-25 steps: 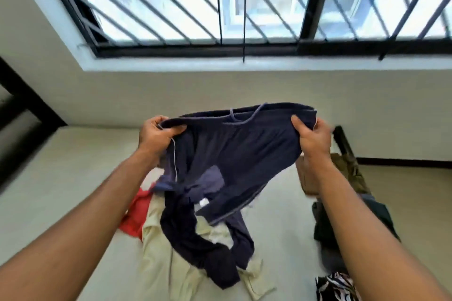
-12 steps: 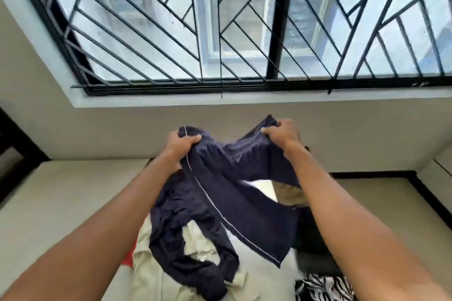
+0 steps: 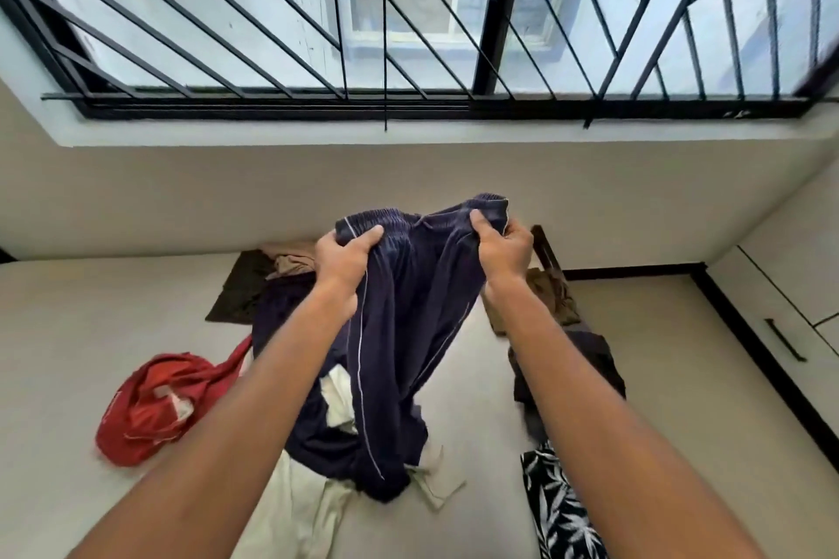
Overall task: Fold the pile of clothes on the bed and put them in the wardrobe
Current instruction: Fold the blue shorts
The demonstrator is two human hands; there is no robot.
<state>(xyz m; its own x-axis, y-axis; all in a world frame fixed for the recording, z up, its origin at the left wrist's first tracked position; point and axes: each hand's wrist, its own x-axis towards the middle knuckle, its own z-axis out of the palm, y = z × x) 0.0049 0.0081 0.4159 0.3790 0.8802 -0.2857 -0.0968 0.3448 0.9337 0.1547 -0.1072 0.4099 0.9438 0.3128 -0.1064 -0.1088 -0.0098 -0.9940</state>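
Navy trousers (image 3: 399, 331) lifted by waistband: left hand (image 3: 345, 259), right hand (image 3: 501, 250) both clamped on it.

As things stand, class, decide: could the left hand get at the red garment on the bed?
Probably, once freed. The red garment lies mostly uncovered on the bed on that arm's side, but the left hand grips the navy trousers by the waistband and must let go first.
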